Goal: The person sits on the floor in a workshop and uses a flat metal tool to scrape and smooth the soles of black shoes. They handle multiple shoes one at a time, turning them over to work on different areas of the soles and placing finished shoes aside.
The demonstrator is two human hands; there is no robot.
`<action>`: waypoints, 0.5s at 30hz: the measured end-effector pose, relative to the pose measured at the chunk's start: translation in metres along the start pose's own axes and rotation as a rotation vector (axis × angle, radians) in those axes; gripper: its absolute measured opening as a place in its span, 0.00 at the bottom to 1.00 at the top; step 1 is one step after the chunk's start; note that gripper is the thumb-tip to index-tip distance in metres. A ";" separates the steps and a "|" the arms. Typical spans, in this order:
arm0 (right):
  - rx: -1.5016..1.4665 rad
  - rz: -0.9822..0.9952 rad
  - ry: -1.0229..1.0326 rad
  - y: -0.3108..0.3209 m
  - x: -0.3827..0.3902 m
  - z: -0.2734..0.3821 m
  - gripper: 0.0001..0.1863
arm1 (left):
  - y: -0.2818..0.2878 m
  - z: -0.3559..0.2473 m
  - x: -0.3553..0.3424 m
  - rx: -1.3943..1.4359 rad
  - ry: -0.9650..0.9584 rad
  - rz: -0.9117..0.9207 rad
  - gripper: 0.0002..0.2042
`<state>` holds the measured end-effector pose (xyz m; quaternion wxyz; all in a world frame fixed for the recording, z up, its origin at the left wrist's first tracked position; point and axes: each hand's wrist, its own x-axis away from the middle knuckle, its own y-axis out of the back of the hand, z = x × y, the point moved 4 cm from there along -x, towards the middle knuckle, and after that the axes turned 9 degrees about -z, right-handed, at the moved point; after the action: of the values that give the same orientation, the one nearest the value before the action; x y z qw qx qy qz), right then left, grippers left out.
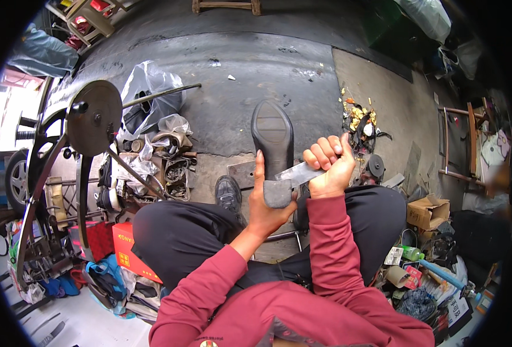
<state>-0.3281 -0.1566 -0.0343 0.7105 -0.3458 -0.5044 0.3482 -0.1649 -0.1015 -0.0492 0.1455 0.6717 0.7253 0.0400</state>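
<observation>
A black shoe (273, 137) is held sole up over my lap, with its toe pointing away from me. My left hand (263, 213) is closed round its heel end, the index finger stretched along the side of the sole. The grey heel block (278, 194) faces up between thumb and fingers. In my right hand (332, 169), closed in a fist with the thumb raised, is a flat metal knife (297, 174). Its blade reaches left to the front edge of the heel and appears to touch it. The knife's handle end is hidden by my fingers.
On the left stands a black iron machine with a round wheel (95, 117). Clear plastic bags (151, 87) and piled shoe parts lie beyond my left knee. A scrap heap (361, 121) is ahead right. A cardboard box (428, 211) and clutter sit by my right knee.
</observation>
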 end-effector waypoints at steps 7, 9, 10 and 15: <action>0.020 0.049 -0.204 -0.004 -0.005 0.004 0.25 | -0.001 -0.003 0.001 -0.040 0.048 0.049 0.58; 0.035 0.054 -0.233 -0.006 -0.002 0.003 0.24 | -0.002 -0.001 0.001 -0.047 0.076 0.066 0.57; 0.034 0.060 -0.242 -0.008 0.000 0.000 0.24 | -0.002 0.000 0.001 -0.041 0.085 0.071 0.56; -0.008 0.011 -0.227 -0.009 0.016 -0.022 0.24 | -0.001 0.001 0.003 -0.041 0.040 0.053 0.57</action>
<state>-0.3021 -0.1505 -0.0245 0.6454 -0.3098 -0.5811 0.3870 -0.1662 -0.0988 -0.0507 0.1432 0.6867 0.7091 0.0721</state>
